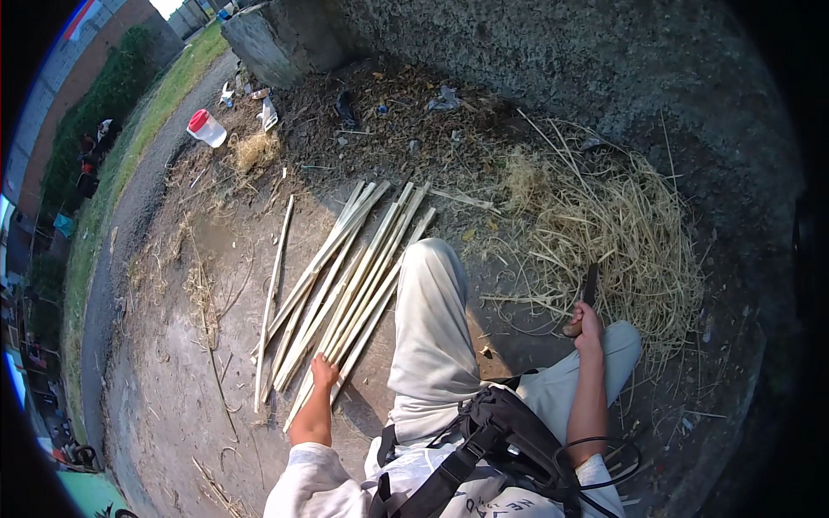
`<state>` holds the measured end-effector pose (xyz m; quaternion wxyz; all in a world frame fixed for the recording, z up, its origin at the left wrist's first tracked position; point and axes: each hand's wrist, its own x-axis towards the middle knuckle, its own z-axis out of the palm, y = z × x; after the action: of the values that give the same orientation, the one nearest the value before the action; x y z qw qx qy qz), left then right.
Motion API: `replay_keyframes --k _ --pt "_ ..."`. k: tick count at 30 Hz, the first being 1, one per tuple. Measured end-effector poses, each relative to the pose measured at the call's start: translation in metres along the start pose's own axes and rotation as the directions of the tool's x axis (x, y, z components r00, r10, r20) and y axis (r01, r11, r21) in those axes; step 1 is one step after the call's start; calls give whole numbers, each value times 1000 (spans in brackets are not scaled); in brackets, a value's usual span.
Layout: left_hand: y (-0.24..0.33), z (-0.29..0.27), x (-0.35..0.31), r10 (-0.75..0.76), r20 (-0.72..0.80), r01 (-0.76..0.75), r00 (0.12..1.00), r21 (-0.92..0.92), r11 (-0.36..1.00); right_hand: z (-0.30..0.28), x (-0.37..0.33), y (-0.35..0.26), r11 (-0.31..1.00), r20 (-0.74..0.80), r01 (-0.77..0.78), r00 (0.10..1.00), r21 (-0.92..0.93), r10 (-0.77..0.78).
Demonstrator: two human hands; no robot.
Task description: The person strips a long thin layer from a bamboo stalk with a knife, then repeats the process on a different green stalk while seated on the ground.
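Note:
I sit on bare ground with my legs in pale trousers stretched forward. My left hand [324, 371] reaches down onto the near ends of a bundle of split pale sticks [350, 276] lying beside my left leg; its fingers touch one stick. My right hand [586, 324] rests near my right knee, closed around the handle of a dark knife [591, 283] whose blade points away from me, over a heap of straw-like shavings [604, 224].
A single long stick [273, 293] lies left of the bundle. A white tub with a red lid [205, 128] stands far left. A rough concrete wall [535, 52] rises ahead. Litter and dry debris lie at its foot. A black bag [509, 432] hangs on my chest.

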<state>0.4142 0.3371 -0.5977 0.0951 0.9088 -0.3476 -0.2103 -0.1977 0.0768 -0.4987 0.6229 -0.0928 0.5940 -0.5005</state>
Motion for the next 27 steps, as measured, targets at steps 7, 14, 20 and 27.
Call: replay_keyframes --k 7,14,20,27 --pt "13 4 -6 -26 -241 20 970 -26 999 0 -4 -2 995 -44 29 998 -98 -33" --pt "-24 -3 12 -40 -47 44 998 71 997 -7 -1 4 994 -57 23 998 -104 -29" --pt "-15 -3 19 -92 -127 104 988 90 991 -16 2 9 995 -112 52 992 -81 -61" --pt "-25 -8 24 -156 5 154 988 157 976 -10 -1 8 992 -139 58 988 -112 -73"
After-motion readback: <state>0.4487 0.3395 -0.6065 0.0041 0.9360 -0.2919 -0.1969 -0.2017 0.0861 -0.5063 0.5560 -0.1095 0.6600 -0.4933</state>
